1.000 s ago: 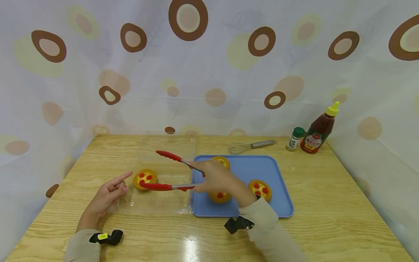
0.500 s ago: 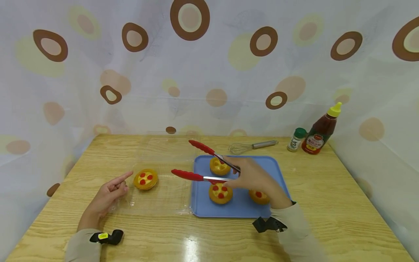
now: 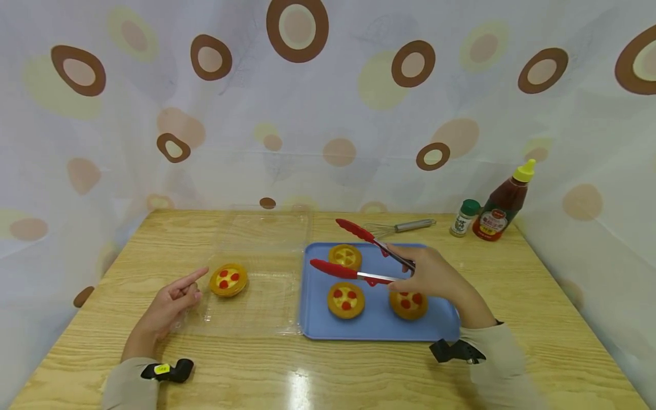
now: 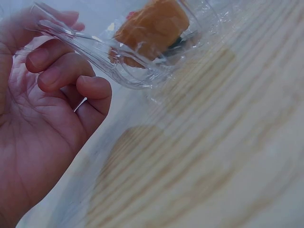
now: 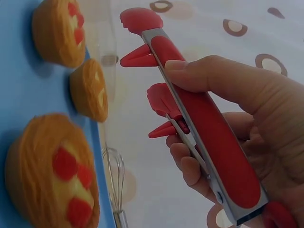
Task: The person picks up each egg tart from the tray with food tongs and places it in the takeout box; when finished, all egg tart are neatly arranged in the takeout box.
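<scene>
My right hand [image 3: 435, 276] grips red-and-silver tongs [image 5: 209, 137] over the blue tray [image 3: 379, 330]; their two arms are spread with nothing between the tips. Under and beside them on the tray are two tarts with red dots, a front-left tart [image 3: 345, 300] and a right tart [image 3: 408, 305], plus a plain-topped tart [image 3: 344, 258] at the back. To the left lies a clear plastic container [image 3: 266, 293] with its lid folded back, holding one red-dotted tart [image 3: 228, 280]. My left hand [image 3: 166, 310] holds the container's left edge, index finger stretched along it, other fingers curled.
Behind the tray lies a wire whisk [image 3: 410, 225]. A green-capped shaker [image 3: 463, 218] and a red sauce bottle [image 3: 501, 205] with a yellow nozzle stand at the back right. A patterned curtain [image 3: 338, 114] hangs behind the wooden table [image 3: 246, 370].
My right hand has carried the tongs rightward, from over the tart in the container to above the tray, uncovering the tarts at the tray's left. My left hand stays put.
</scene>
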Action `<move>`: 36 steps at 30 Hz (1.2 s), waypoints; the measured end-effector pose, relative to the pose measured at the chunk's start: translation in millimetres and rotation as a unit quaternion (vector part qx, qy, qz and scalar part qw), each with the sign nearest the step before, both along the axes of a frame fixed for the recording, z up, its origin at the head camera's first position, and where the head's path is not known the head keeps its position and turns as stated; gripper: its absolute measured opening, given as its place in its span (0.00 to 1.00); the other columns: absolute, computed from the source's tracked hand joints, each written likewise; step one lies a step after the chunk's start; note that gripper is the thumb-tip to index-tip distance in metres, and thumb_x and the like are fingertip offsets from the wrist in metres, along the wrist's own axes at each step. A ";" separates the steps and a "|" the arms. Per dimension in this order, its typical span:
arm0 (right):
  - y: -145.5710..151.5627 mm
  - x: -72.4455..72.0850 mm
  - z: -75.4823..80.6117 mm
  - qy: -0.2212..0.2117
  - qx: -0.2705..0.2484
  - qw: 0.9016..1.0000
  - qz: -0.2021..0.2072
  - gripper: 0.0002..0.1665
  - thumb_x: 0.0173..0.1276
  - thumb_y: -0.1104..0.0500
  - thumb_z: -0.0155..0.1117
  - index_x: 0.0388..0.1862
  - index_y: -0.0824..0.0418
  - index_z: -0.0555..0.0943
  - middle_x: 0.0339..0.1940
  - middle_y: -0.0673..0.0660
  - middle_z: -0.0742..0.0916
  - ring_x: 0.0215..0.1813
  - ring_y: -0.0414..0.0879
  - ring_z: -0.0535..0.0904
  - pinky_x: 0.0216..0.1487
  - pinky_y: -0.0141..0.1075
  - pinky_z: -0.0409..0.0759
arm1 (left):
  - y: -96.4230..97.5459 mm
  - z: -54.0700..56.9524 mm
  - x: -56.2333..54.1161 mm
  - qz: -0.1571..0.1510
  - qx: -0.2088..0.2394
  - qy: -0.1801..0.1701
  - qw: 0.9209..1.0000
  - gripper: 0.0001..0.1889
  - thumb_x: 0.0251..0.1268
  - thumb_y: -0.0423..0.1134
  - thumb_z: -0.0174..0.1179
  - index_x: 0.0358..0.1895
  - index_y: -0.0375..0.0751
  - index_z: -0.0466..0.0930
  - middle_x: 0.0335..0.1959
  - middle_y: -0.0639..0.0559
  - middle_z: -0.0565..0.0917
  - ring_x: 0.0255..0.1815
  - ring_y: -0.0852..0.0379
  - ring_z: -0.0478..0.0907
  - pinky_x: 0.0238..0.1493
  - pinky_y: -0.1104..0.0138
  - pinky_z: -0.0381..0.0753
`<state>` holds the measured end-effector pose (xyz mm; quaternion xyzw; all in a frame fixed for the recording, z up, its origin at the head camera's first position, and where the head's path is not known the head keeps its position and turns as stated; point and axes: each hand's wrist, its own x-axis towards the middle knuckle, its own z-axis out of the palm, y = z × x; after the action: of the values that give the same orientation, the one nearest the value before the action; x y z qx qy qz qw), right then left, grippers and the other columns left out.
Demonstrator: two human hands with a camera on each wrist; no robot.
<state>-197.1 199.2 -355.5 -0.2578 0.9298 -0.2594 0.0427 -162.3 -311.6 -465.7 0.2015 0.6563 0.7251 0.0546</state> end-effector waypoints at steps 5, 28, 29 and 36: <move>12.2 -3.2 -3.1 -0.018 0.018 1.000 -0.016 0.48 0.53 0.51 0.75 0.69 0.67 0.66 0.21 0.52 0.72 0.24 0.44 0.65 0.24 0.34 0.64 | -0.3 -0.4 0.2 0.005 -0.007 -0.004 1.000 0.27 0.69 0.21 0.45 0.67 0.49 0.69 0.24 0.55 0.62 0.22 0.54 0.52 0.18 0.63 0.49; 16.6 -21.5 -12.2 -0.060 0.049 0.997 0.006 0.44 0.55 0.53 0.74 0.67 0.68 0.68 0.12 0.49 0.69 0.15 0.42 0.61 0.18 0.32 0.59 | -0.4 -0.8 0.1 -0.008 0.006 0.007 1.000 0.27 0.69 0.20 0.44 0.68 0.46 0.68 0.24 0.52 0.59 0.20 0.53 0.49 0.17 0.63 0.47; 16.0 -21.9 -13.0 -0.061 0.049 0.997 0.006 0.43 0.55 0.54 0.74 0.67 0.68 0.68 0.12 0.49 0.68 0.15 0.42 0.61 0.18 0.31 0.59 | -0.4 -0.6 0.2 -0.010 0.008 0.006 1.000 0.27 0.69 0.20 0.44 0.68 0.47 0.68 0.24 0.52 0.59 0.20 0.54 0.49 0.16 0.63 0.46; 13.7 -23.7 -16.2 -0.060 0.037 0.997 0.016 0.40 0.56 0.56 0.73 0.65 0.71 0.70 0.15 0.51 0.72 0.16 0.41 0.58 0.19 0.31 0.58 | -0.9 -0.8 0.0 0.005 -0.004 -0.005 1.000 0.27 0.69 0.21 0.45 0.68 0.46 0.68 0.24 0.54 0.60 0.21 0.54 0.50 0.18 0.63 0.48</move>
<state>-220.8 213.0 -371.7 -0.2545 0.9302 -0.2396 0.1122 -162.4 -312.4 -466.5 0.1948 0.6601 0.7234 0.0550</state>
